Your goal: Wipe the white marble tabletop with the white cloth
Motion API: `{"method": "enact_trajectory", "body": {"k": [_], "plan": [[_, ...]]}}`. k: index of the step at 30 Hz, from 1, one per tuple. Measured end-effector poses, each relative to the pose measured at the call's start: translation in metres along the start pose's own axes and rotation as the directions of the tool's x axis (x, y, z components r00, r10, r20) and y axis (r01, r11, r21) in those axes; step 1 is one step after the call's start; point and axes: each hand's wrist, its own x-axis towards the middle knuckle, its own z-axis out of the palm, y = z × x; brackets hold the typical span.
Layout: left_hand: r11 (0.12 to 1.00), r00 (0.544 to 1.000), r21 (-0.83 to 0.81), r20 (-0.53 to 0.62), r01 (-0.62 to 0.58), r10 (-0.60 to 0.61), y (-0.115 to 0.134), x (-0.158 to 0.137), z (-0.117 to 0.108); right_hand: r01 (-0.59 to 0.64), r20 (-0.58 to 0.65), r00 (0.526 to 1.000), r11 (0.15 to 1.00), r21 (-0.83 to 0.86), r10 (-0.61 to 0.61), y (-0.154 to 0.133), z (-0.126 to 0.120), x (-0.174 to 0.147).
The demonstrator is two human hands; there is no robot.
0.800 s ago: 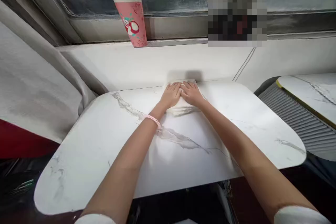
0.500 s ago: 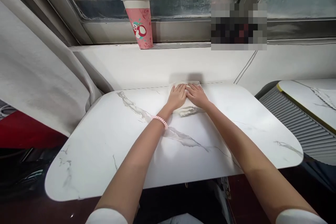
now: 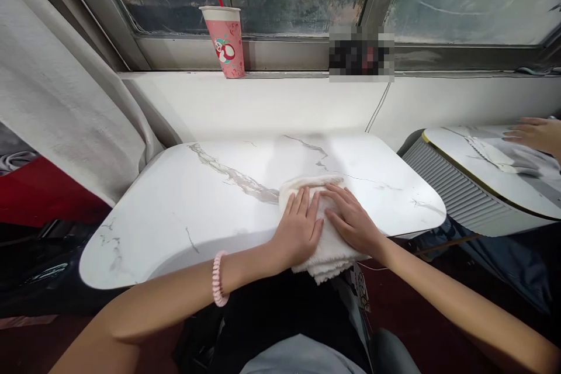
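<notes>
A folded white towel (image 3: 326, 251) lies on the white marble-patterned table (image 3: 175, 198), its fringed near end hanging past the front edge. My left hand (image 3: 300, 225) rests flat on the towel's left part, fingers stretched out toward the window. A pink coil band (image 3: 218, 277) circles the left wrist. Beside it, my right hand (image 3: 353, 219) presses on the towel from the right, fingers extended and pointing up and left. The two hands are close together, both palm down.
On the window sill stand a pink paper cup (image 3: 230, 49) with a red straw and a blurred-out dark object (image 3: 362, 58). A grey curtain (image 3: 65, 70) hangs left. To the right, another person's hand (image 3: 537, 134) is over a cloth (image 3: 504, 158) on a second table (image 3: 447, 137).
Both my hands and the towel have come from the table's far edge back to its near edge. Another person's hand has appeared at the right, and the view has shifted right.
</notes>
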Motion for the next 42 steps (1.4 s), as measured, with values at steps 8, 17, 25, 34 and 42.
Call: {"method": "enact_trajectory", "body": {"k": [8,17,25,34,42], "plan": [[0.987,0.976,0.002,0.144,0.162,-0.161,-0.012,0.037,-0.013,-0.168,0.062,0.983,0.981,-0.095,0.174,0.009,0.001,0.030],[0.961,0.961,0.043,-0.055,0.272,-0.270,-0.101,0.140,-0.004,-0.286,0.061,0.953,0.949,-0.134,0.296,0.032,0.019,0.164],[0.974,0.970,0.028,-0.105,0.224,-0.220,-0.150,0.207,0.004,-0.312,-0.010,0.950,0.945,-0.095,0.312,0.071,0.029,0.230],[0.966,0.953,0.030,-0.173,0.256,-0.248,-0.135,0.208,0.012,-0.224,-0.082,0.972,0.974,-0.025,0.221,0.093,0.034,0.232],[0.973,0.966,0.001,-0.123,0.229,-0.227,-0.079,0.172,0.016,-0.283,-0.060,0.959,0.951,-0.124,0.277,0.082,0.017,0.162]]}}
